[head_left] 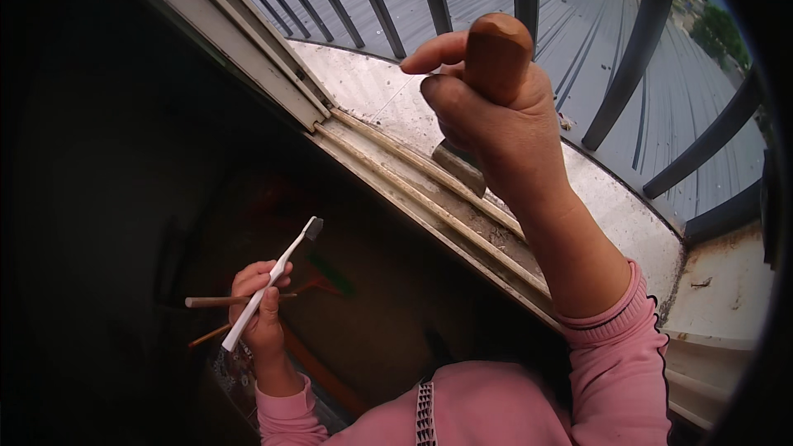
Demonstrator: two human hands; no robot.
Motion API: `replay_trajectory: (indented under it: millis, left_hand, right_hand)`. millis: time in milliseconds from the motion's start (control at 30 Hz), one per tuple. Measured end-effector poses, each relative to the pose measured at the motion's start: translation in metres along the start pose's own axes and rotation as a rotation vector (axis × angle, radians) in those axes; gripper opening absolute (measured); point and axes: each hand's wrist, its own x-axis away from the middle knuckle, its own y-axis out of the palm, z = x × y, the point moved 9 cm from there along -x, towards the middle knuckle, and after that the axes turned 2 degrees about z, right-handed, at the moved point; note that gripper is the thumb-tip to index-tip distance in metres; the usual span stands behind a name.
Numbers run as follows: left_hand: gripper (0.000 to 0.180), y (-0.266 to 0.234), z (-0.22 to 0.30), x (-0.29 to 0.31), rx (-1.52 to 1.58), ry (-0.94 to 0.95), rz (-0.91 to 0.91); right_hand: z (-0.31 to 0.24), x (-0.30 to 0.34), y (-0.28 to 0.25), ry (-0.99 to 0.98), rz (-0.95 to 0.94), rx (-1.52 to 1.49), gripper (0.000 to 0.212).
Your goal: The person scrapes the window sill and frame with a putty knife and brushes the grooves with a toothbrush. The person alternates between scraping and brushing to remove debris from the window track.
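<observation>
My right hand (504, 120) is closed round a thick brown wooden handle (499, 43), raised over the window sill. Below that hand, a flat greyish-brown end (459, 168) rests at the sliding window track (429, 186); it looks like part of the same tool, though the hand hides the join. My left hand (263, 306), lower down and away from the track, grips a white toothbrush (273, 281) with dark bristles pointing up. Two thin wooden sticks or handles (211, 302) also pass through its fingers; their far ends are hard to make out.
Dirt and crumbs lie in the track grooves. A pale window frame (248, 41) stands at the upper left. Beyond the white outer ledge (372, 87), dark metal railing bars (636, 58) rise before a grey ribbed roof (479, 0). A green and red object (334, 277) sits in the dark below.
</observation>
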Motion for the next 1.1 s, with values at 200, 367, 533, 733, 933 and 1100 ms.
replay_trajectory:
  millis: [200,367,533,733,933,1100]
  left_hand:
    - [0.012,0.025,-0.039,-0.158,-0.231,-0.147,0.016]
    - [0.015,0.038,-0.127,-0.184,-0.252,-0.295,-0.023]
    - [0.021,0.071,-0.174,-0.192,-0.872,-0.239,-0.185]
    - [0.013,0.152,-0.154,-0.16,-1.223,0.335,-0.304]
    - [0.015,0.139,-0.095,-0.135,-1.014,0.192,-0.23]
    - [0.009,0.185,0.012,-0.06,-0.528,0.351,-0.501]
  right_hand:
    - [-0.04,0.039,-0.045,-0.032,0.321,-0.18,0.013]
    - [-0.009,0.113,-0.064,0.091,0.416,-0.126,0.013]
    - [-0.029,0.176,-0.103,-0.02,0.514,0.121,0.009]
    - [-0.048,0.182,-0.104,-0.175,0.389,0.095,0.01]
    - [-0.046,0.181,-0.118,-0.192,0.403,-0.049,0.01]
    - [-0.037,0.183,-0.124,-0.178,0.419,-0.089,0.01]
